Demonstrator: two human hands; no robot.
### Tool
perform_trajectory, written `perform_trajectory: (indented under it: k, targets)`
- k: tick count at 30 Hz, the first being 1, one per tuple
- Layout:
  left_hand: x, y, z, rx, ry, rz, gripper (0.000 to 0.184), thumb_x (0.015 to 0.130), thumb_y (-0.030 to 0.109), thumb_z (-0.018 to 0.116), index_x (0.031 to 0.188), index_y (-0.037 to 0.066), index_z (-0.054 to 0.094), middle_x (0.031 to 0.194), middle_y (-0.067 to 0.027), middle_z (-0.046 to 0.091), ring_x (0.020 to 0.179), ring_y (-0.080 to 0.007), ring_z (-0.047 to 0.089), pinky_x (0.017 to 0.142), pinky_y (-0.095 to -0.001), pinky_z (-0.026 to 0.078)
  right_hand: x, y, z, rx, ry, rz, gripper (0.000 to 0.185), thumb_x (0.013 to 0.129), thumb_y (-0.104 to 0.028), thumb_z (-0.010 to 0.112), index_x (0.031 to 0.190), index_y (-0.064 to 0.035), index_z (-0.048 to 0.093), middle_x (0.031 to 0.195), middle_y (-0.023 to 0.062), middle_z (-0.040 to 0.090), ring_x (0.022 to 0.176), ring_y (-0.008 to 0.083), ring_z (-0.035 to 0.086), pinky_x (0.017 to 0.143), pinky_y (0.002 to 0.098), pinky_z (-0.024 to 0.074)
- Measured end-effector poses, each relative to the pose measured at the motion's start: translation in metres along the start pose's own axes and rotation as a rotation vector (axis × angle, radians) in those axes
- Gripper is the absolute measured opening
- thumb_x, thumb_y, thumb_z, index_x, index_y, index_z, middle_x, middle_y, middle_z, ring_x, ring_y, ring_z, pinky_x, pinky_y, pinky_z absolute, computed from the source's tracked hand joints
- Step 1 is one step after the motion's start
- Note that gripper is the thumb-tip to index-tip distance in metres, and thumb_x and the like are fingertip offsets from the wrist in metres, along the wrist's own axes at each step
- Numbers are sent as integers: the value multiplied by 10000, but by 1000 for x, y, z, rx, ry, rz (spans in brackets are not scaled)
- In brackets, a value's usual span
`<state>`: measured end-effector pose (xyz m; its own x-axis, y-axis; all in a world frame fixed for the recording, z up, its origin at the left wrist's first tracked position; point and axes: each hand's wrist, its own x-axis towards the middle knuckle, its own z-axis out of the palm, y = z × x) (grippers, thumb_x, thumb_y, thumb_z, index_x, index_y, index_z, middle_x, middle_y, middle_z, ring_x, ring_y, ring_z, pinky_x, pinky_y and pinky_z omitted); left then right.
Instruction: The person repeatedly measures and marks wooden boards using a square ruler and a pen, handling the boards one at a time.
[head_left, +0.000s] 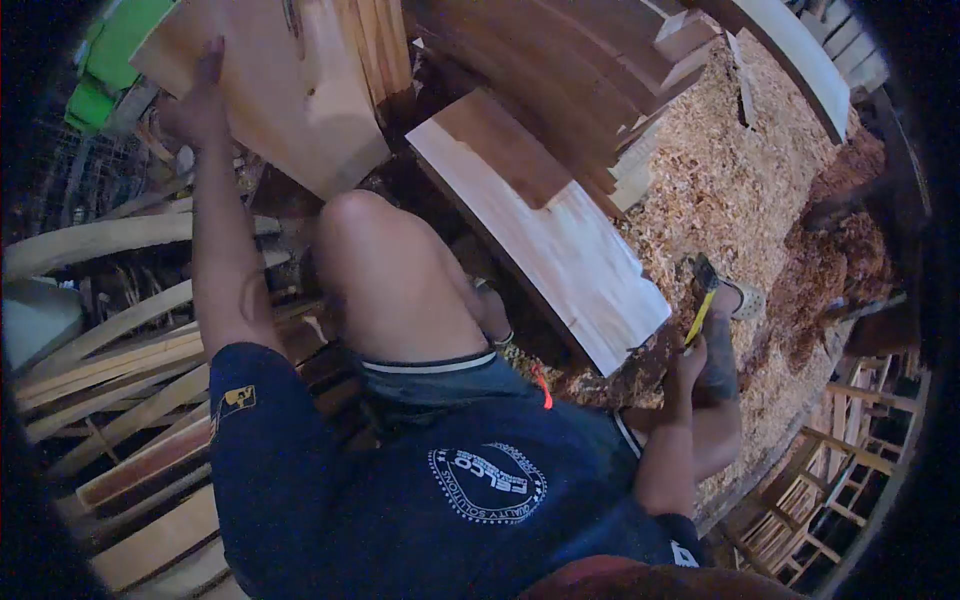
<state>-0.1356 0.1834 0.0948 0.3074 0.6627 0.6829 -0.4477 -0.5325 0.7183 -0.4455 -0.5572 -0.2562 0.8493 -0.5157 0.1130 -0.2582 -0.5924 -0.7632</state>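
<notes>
My left hand (195, 105) is at the left edge of a wide, pale wooden board (290, 95), gripping it with a finger lying along its face. The board stands tilted beyond my bent knee. Low at my right side, my right hand (688, 362) is closed round the yellow handle of a hammer (701, 318). Its dark head points away from me, near my right foot; the head's exact shape is hard to make out. Between my legs and the wood pile lies a thick plank (560, 255), partly brown and partly pale, touched by neither hand.
Wood shavings (720, 170) cover the ground at the right. Large brown timbers (540, 70) are stacked at the back. A curved pale piece (790, 55) lies at the upper right. Several curved strips (130, 340) are piled at the left, below a green object (115, 60).
</notes>
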Motion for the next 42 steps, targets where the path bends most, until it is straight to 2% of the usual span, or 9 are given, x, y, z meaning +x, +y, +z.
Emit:
perform_trajectory:
  k: [3, 9, 13, 20, 23, 27, 33, 39, 42]
  targets:
    - [-10, -46, -12, 56, -1, -117, 648, 731, 382, 889, 1148, -51, 647, 1086, -148, 698, 940, -235, 673, 850, -364, 552, -10, -32, 9, 121, -59, 46, 171, 909, -112, 667, 1035, -11, 611, 862, 25, 593, 789, 110, 549, 686, 272, 462]
    - [-37, -99, -28, -30, -393, -388, 672, 768, 412, 867, 1211, -42, 645, 1157, -165, 693, 1020, -265, 673, 887, -396, 541, -25, -114, 5, 252, -192, 201, 221, 1029, -191, 479, 1090, -47, 636, 959, 31, 610, 834, 118, 568, 715, 262, 473]
    - [4, -157, -38, 674, -448, -233, 736, 764, 536, 818, 1191, -42, 661, 1194, -194, 685, 1050, -306, 671, 927, -422, 513, -12, -120, 30, 1017, -98, 676, 317, 1033, -311, 458, 1125, -50, 612, 968, 48, 644, 776, 176, 605, 712, 324, 498]
    - [5, -125, -18, 1314, -1055, -266, 616, 825, 540, 727, 1106, -3, 656, 1004, -147, 657, 917, -259, 610, 823, -397, 476, -26, -141, 38, 969, -448, 706, 401, 1022, -382, 430, 1070, -39, 633, 843, 30, 610, 802, 162, 597, 719, 303, 472]
    - [-38, -108, -9, 1251, -1440, -457, 469, 847, 467, 726, 1014, 32, 669, 850, -101, 643, 768, -209, 580, 707, -362, 472, -23, -157, 27, -265, -380, -146, 317, 914, -258, 617, 1113, -11, 613, 944, 146, 646, 876, 295, 636, 778, 425, 516]
    - [-110, -71, -3, 1159, -1669, -919, 294, 878, 371, 724, 891, 80, 687, 645, -41, 623, 570, -142, 540, 552, -317, 467, -22, -167, 17, -168, -328, -18, 353, 878, -209, 647, 1176, -26, 601, 1097, 221, 610, 967, 383, 638, 860, 442, 518]
    - [-124, -19, 115, 311, -1700, -6, 359, 911, 425, 693, 855, 72, 656, 718, 0, 583, 664, -118, 549, 579, -319, 455, -18, -149, 20, -357, -300, -195, 326, 918, -263, 626, 1200, -103, 587, 1171, 195, 606, 928, 412, 663, 834, 457, 542]
    - [-175, 76, 175, 214, -1655, -217, 382, 932, 380, 682, 1118, 48, 669, 769, 7, 626, 693, -76, 573, 610, -252, 455, -48, -202, 39, -280, -554, -54, 509, 849, -401, 721, 1230, -90, 591, 1190, 217, 575, 968, 453, 636, 854, 504, 531]
    - [-192, 77, 170, 220, -1670, -155, 353, 926, 326, 702, 1114, 30, 667, 776, 15, 626, 694, -71, 574, 610, -230, 446, -37, -196, 29, -510, -280, -451, 495, 913, -401, 669, 1255, -55, 581, 1071, 142, 621, 910, 358, 667, 827, 440, 539]
